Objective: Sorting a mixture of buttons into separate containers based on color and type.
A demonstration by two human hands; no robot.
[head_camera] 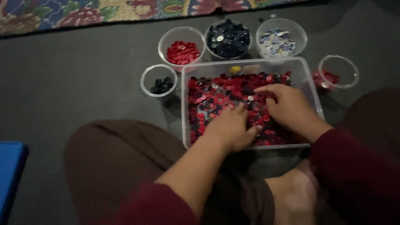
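A clear rectangular plastic tub (310, 79) on the dark floor holds a heap of mostly red buttons (227, 89) mixed with dark ones. Both hands are inside it. My left hand (231, 127) lies palm down on the buttons at the near side, fingers spread. My right hand (287, 104) rests on the pile to the right, fingers curled and pointing left over the buttons. Whether either hand pinches a button is hidden.
Round clear bowls ring the tub: red buttons (182, 52), dark blue buttons (228, 38), pale buttons (278, 41), a few black buttons (161, 85), and one with red buttons at the right (338, 71). A patterned rug (83, 12) lies beyond. My knees flank the tub. A blue object (10, 166) sits at left.
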